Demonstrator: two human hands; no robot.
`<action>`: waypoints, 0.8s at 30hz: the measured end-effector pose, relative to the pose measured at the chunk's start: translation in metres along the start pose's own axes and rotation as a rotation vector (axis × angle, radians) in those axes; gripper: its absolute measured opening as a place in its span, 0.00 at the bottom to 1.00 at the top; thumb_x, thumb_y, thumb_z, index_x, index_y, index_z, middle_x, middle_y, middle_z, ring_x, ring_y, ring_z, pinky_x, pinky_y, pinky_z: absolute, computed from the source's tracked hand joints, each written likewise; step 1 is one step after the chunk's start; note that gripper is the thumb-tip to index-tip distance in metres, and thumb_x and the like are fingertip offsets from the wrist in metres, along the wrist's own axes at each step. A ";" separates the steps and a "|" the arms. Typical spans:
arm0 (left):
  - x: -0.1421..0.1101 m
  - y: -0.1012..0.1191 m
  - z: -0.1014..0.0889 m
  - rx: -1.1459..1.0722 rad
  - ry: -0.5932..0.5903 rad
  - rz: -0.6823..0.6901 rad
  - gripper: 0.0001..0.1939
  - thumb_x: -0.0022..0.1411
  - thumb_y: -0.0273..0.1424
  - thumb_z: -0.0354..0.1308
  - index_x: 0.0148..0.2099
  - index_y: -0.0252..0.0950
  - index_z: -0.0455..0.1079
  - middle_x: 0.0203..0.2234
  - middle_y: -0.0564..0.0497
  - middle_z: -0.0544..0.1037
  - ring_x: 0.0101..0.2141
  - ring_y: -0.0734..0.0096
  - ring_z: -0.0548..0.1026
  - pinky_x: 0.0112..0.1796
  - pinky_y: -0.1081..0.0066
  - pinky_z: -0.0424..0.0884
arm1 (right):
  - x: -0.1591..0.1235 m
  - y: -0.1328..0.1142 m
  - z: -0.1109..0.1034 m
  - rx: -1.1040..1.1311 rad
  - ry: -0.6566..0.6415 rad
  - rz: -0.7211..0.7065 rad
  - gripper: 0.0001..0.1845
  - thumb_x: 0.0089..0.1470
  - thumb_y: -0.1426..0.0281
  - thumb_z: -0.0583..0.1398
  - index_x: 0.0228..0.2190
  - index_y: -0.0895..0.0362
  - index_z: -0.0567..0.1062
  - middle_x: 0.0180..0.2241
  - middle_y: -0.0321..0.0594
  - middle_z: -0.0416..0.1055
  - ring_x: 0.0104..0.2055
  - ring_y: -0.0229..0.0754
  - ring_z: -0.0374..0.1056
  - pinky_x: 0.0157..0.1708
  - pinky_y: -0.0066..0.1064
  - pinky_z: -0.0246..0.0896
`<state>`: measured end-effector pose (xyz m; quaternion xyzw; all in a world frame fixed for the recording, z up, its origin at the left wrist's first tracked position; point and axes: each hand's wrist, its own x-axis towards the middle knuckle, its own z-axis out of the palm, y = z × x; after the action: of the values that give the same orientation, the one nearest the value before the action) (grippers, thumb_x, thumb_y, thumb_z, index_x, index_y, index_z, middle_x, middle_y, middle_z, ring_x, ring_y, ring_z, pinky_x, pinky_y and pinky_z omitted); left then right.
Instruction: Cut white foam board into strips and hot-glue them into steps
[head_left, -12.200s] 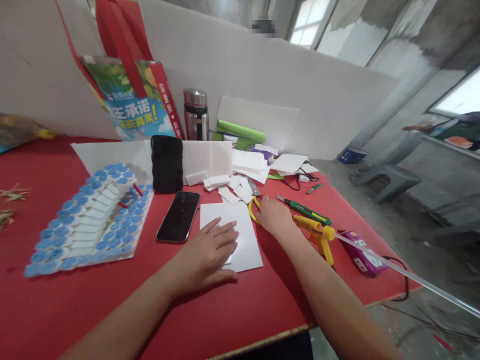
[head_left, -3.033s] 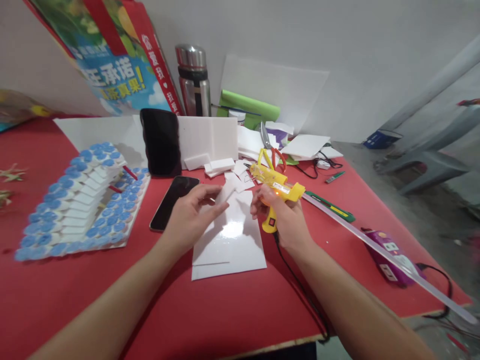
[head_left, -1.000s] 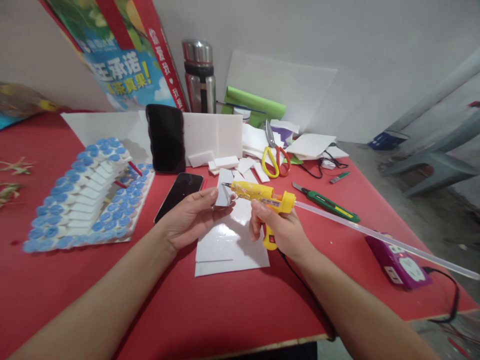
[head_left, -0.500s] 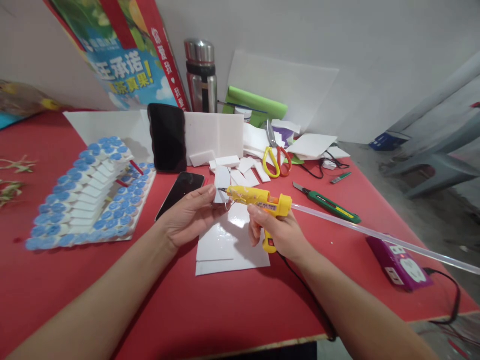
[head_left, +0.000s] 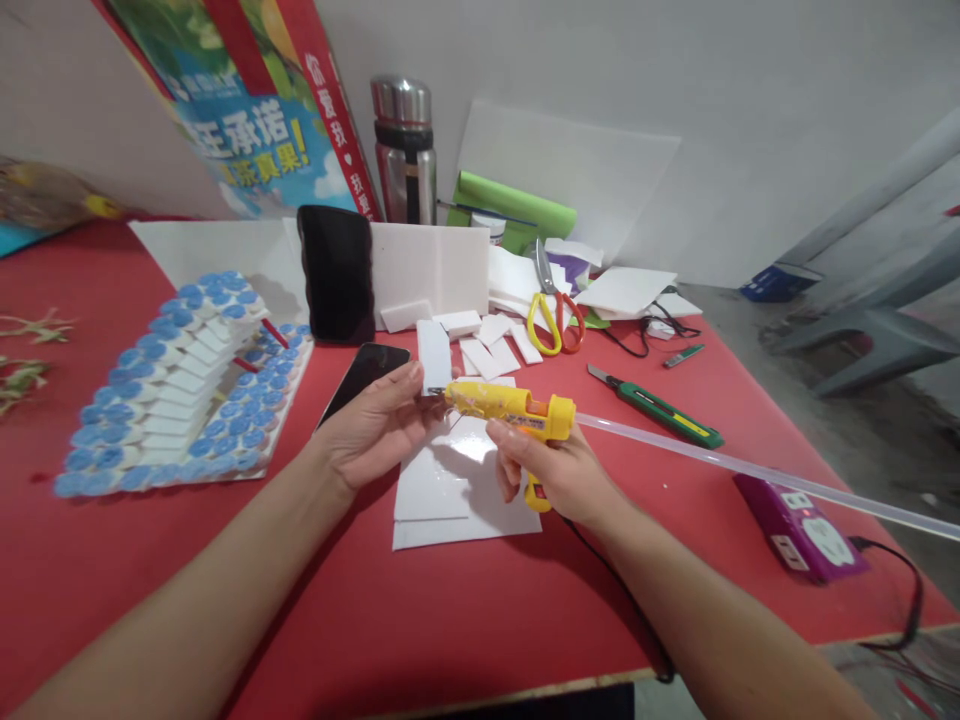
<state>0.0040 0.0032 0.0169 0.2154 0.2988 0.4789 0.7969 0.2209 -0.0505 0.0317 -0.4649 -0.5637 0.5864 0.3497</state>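
Glue gun [head_left: 499, 402] | right hand [head_left: 553, 470] curled round | left hand [head_left: 381, 425], thumb uppermost, pinching white card [head_left: 433, 350]

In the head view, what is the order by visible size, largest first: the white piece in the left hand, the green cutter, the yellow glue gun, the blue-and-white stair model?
1. Stair model
2. Yellow glue gun
3. White piece and green cutter, unranked: the cutter looks longer but thinner.

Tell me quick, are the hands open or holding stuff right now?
Left hand: closed, pinching a small white piece.
Right hand: closed, holding the yellow glue gun.
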 end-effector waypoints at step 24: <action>-0.007 -0.005 0.004 0.098 -0.089 -0.108 0.19 0.53 0.32 0.79 0.45 0.31 0.84 0.40 0.43 0.87 0.40 0.67 0.84 0.49 0.69 0.80 | 0.001 -0.001 -0.011 0.166 0.130 -0.281 0.22 0.66 0.53 0.62 0.26 0.54 0.77 0.23 0.35 0.74 0.25 0.38 0.71 0.29 0.33 0.66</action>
<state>0.0073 -0.0054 0.0188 0.2589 0.2971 0.4099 0.8226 0.2311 -0.0462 0.0329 -0.3882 -0.5488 0.5450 0.5012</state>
